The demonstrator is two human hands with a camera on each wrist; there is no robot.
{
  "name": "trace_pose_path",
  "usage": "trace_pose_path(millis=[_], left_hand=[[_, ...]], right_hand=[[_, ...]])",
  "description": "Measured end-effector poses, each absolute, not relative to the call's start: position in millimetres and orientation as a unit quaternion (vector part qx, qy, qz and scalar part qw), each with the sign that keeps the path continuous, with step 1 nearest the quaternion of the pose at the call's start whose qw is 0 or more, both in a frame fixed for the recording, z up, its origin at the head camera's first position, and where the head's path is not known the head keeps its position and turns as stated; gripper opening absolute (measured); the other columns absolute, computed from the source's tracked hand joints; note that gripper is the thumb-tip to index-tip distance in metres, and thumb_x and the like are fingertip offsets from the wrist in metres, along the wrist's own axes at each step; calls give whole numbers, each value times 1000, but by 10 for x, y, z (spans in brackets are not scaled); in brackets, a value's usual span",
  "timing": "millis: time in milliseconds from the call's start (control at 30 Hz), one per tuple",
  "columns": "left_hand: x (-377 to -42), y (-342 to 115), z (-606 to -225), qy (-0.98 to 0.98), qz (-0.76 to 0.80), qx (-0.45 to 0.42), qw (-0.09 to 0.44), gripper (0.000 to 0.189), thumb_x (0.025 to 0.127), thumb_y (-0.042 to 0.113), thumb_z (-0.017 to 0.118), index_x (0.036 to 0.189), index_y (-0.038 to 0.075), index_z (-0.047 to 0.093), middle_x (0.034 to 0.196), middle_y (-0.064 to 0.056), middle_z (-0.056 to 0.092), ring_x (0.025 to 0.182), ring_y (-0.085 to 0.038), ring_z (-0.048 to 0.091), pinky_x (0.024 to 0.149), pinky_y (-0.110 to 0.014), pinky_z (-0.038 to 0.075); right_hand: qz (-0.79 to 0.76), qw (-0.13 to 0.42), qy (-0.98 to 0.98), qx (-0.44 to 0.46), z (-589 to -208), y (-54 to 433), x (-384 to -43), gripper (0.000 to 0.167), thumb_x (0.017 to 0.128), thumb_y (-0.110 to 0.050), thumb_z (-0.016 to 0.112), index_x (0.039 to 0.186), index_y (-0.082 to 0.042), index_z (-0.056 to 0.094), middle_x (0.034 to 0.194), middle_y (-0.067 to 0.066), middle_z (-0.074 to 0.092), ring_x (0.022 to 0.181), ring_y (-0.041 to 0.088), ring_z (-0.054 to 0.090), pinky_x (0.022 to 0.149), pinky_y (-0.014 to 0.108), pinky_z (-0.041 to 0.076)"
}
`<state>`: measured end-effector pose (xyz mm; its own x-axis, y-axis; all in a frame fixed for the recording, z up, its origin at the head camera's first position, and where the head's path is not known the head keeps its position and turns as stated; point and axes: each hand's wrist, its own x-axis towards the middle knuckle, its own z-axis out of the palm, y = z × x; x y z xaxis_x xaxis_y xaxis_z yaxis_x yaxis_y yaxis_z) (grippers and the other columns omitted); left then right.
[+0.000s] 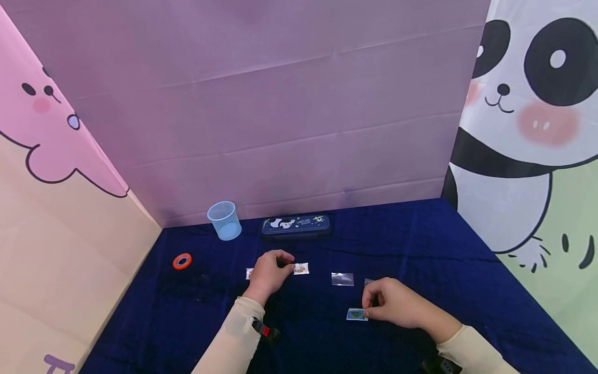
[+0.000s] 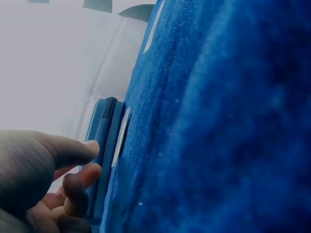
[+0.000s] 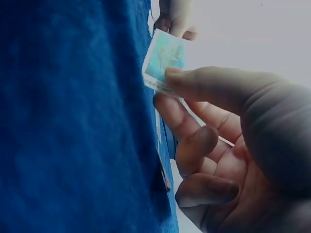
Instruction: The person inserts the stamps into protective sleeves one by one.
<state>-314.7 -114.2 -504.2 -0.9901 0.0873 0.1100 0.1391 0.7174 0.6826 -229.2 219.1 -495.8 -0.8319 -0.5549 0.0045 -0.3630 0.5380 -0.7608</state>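
Note:
My right hand (image 1: 397, 304) pinches a small blue-green stamp (image 3: 163, 58) by one edge between thumb and finger, close over the dark blue cloth. The stamp has a pale toothed border. My left hand (image 1: 271, 275) hovers at a small pale printed stamp (image 1: 301, 268) on the cloth; the left wrist view shows its thumb and finger a little apart, with nothing between them. Another pale stamp (image 1: 249, 273) lies left of that hand, partly hidden by it. A small clear plastic sleeve (image 1: 342, 279) lies flat between the hands, and a second clear piece (image 1: 368, 281) is mostly behind my right hand.
Behind my left hand, a dark blue pencil case (image 1: 296, 226) with a panda print lies near the back wall. To its left stands a translucent light blue cup (image 1: 224, 221). An orange ring-shaped roll (image 1: 182, 261) lies at the left of the blue cloth (image 1: 187, 327).

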Motion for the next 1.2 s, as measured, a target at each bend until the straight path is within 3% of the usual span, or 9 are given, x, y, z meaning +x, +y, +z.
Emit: trace_pose_path(millis=[167, 633, 867, 1200], left_hand=[[-3102, -1129, -4993, -924, -372, -81, 27, 10, 97, 23, 78, 107, 21, 78, 103, 5, 71, 92, -18, 62, 87, -45, 51], [-3080, -890, -4959, -920, -364, -149, 10, 14, 98, 25, 77, 111, 20, 76, 108, 7, 70, 96, -16, 65, 85, -42, 53], [-3111, -687, -4930, -919, -352, -176, 3, 22, 97, 26, 78, 118, 19, 76, 110, 6, 70, 104, -20, 67, 92, -43, 55], [-3071, -494, -4946, -926, -330, -184, -20, 24, 96, 26, 80, 119, 22, 75, 114, 7, 70, 109, -17, 64, 98, -45, 52]], right_hand=[[-426, 102, 864, -248, -4930, 2233, -2320, 11, 94, -21, 80, 88, -20, 71, 75, -4, 64, 57, 7, 52, 52, 25, 44], [-442, -40, 886, -137, -4962, 2383, -2436, 6, 96, -15, 77, 99, -20, 76, 84, -3, 66, 64, 17, 55, 57, 28, 46], [-449, -115, 883, -72, -4937, 2477, -2452, 5, 100, -15, 72, 104, -15, 76, 83, 3, 64, 66, 21, 51, 53, 29, 41], [-486, -126, 865, 7, -4955, 2556, -2486, 14, 104, -17, 67, 111, -6, 73, 97, 12, 68, 77, 23, 57, 61, 27, 51]])
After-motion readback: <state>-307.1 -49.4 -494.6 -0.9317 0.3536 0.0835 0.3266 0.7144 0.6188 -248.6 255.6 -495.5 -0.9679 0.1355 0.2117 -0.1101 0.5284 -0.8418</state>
